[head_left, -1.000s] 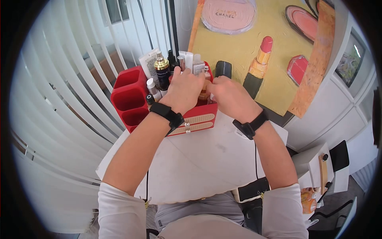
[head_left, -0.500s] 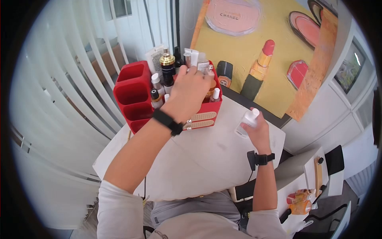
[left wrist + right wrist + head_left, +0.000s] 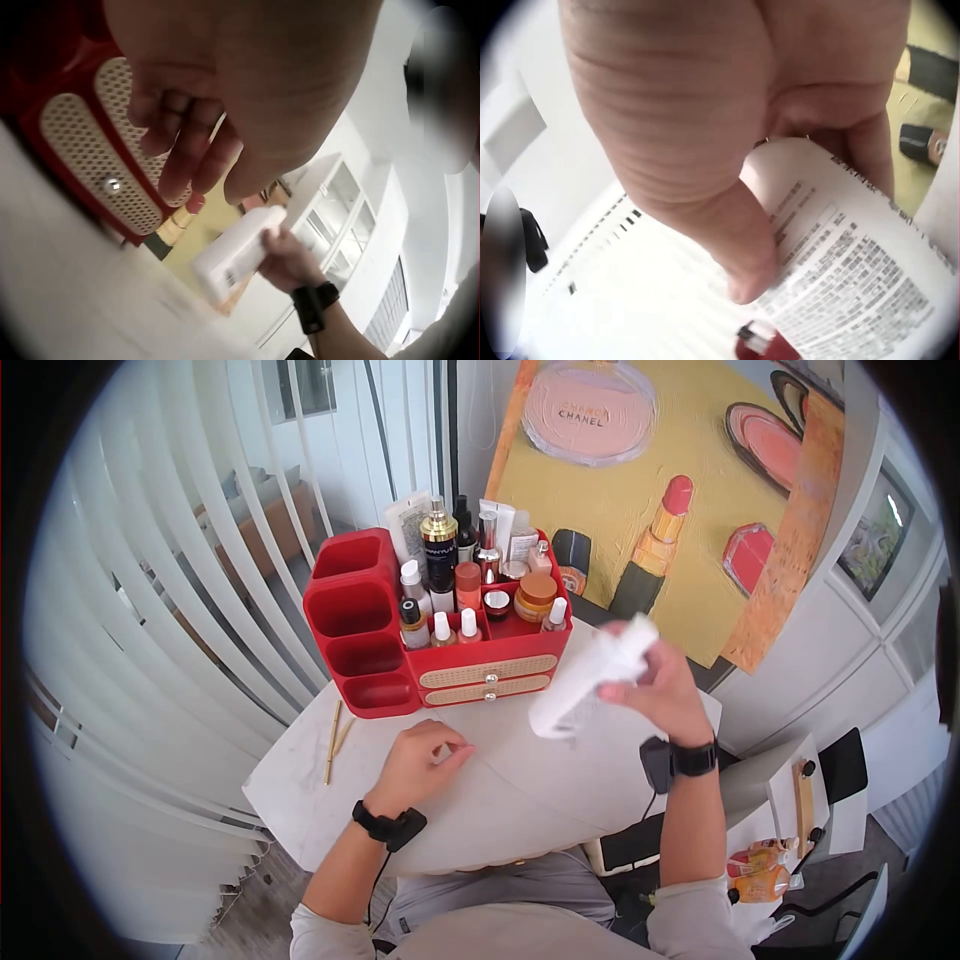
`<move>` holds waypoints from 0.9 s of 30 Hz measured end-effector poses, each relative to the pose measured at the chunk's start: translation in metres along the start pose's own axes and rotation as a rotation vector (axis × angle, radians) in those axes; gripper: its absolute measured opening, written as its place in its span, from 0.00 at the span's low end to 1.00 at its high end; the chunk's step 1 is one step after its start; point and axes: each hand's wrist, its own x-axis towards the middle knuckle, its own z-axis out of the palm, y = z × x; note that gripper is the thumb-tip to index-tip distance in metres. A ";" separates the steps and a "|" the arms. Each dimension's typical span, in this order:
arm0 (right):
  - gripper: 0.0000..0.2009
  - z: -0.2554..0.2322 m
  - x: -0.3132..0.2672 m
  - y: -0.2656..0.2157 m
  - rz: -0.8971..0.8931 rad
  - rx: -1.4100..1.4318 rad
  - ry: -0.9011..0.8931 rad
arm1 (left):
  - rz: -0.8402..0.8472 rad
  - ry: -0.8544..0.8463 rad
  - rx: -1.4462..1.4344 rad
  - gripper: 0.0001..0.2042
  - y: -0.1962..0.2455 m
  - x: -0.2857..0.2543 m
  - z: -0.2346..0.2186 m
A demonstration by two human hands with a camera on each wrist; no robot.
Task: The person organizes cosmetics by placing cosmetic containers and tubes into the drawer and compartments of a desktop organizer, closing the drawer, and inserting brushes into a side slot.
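Observation:
My right hand [image 3: 660,690] grips a white bottle [image 3: 585,678] near its cap, tilted above the right part of the white table [image 3: 500,780]. In the right wrist view the thumb of my right hand [image 3: 727,150] lies against the printed label of the bottle [image 3: 840,255]. Left of the bottle, my left hand [image 3: 415,762] is over the table with loosely curled fingers and holds nothing. The left wrist view shows my left hand [image 3: 247,97] in front of the red organizer [image 3: 82,60], with the bottle [image 3: 236,251] beyond it.
Behind the hands stands the red organizer [image 3: 375,695], with several bottles and jars at right and open compartments at left. Two thin gold sticks [image 3: 334,745] lie left of my left hand. A painted board [image 3: 620,480] leans behind the table.
My left hand has left the organizer's bottles and come down to the table's front left. My right hand moved from the organizer to the right with the white bottle, which is now raised and tilted.

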 end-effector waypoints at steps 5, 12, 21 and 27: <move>0.28 0.040 0.083 -0.038 -0.259 -0.063 0.163 | -0.298 0.196 -0.190 0.06 -0.030 -0.020 -0.006; 0.26 0.050 0.121 -0.018 -0.259 -0.195 0.101 | -0.322 0.180 -0.271 0.05 -0.024 -0.022 -0.017; 0.28 0.068 0.114 -0.013 -0.165 -0.365 0.050 | -0.227 0.073 -0.173 0.05 -0.019 -0.021 -0.014; 0.26 0.039 0.096 0.029 -0.364 -0.391 0.317 | -0.304 0.084 -0.103 0.07 -0.018 -0.022 -0.021</move>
